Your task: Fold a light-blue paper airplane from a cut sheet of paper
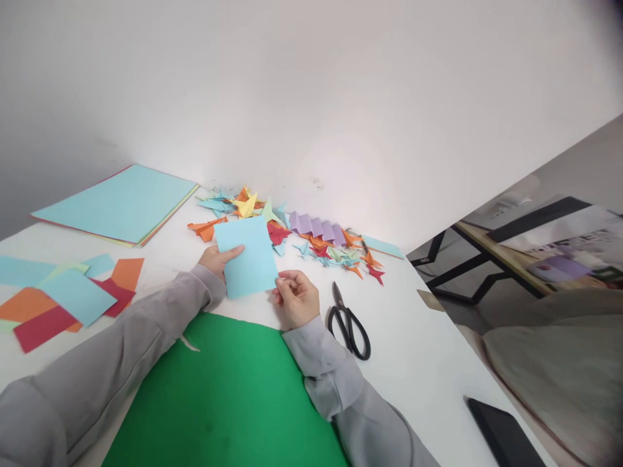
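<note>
Green sheet: [228, 402] nearest item, flat on the white table [403, 363], partly under the forearms.
Dark device: [503, 431] slab-shaped, lying at the near right edge.
Scissors: [349, 324] black-handled, lying just right of the right hand, tips pointing away.
Right hand: [298, 299] thumb and fingertips pinching the light-blue square at its right edge, near the lower corner.
Light-blue square: [253, 263] one piece, held up between both hands beyond the green sheet, broad face towards the wearer.
Square, handling: judged very light, thin and bendable, holding flat by itself; dry, not notably slippery; likely to crease or tear if squeezed or pulled hard.
Square, where to hold: edges and corners, with light fingertip pressure; the middle best left unpressed.
Left hand: [217, 261] pinching the left edge, thumb across the front, fingers mostly hidden behind.
Loose paper pieces: [92, 298] assorted colours, overlapping, left of the left forearm.
Folded paper figures: [246, 206] many, pointed, heaped behind the square and to its right.
Large sheets: [121, 201] stacked, light blue uppermost, far left by the wall [302, 97].
</note>
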Tool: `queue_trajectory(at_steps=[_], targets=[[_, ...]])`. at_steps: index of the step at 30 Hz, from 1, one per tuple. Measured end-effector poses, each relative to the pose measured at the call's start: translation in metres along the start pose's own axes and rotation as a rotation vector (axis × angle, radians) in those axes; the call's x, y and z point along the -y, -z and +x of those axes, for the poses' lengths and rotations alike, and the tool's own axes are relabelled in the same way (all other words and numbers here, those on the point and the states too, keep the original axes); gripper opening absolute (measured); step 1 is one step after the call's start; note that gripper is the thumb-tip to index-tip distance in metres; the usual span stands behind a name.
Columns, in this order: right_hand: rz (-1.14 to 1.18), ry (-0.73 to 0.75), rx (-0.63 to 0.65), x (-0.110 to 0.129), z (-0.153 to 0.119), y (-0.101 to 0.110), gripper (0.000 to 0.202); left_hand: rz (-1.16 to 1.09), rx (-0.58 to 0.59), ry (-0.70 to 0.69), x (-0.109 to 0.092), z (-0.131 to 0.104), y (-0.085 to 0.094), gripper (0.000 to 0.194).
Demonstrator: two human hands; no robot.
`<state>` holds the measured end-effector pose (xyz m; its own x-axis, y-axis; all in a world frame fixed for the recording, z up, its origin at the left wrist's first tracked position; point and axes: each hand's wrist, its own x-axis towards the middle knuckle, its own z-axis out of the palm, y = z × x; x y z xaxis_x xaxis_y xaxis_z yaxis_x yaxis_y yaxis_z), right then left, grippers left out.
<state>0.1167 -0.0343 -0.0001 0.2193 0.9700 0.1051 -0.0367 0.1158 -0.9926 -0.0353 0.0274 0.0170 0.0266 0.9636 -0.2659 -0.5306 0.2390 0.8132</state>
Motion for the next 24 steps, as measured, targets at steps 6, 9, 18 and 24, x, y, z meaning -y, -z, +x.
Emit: queue_trajectory(at_steps=[6,9,18,24], targets=[[-0.018,0.045,-0.03,0.001,0.003,0.004,0.024,-0.052,0.193,0.141,-0.004,-0.007,-0.001,0.032],[-0.049,0.029,-0.051,-0.001,0.002,0.005,0.027,-0.025,0.175,0.155,0.001,-0.004,-0.001,0.036],[-0.722,0.316,-0.47,0.002,-0.035,0.058,0.024,-0.086,0.109,0.171,0.002,0.006,0.004,0.042],[-1.178,0.077,-0.555,-0.008,-0.06,0.12,0.041,-0.116,0.123,0.183,0.002,0.006,0.004,0.037]])
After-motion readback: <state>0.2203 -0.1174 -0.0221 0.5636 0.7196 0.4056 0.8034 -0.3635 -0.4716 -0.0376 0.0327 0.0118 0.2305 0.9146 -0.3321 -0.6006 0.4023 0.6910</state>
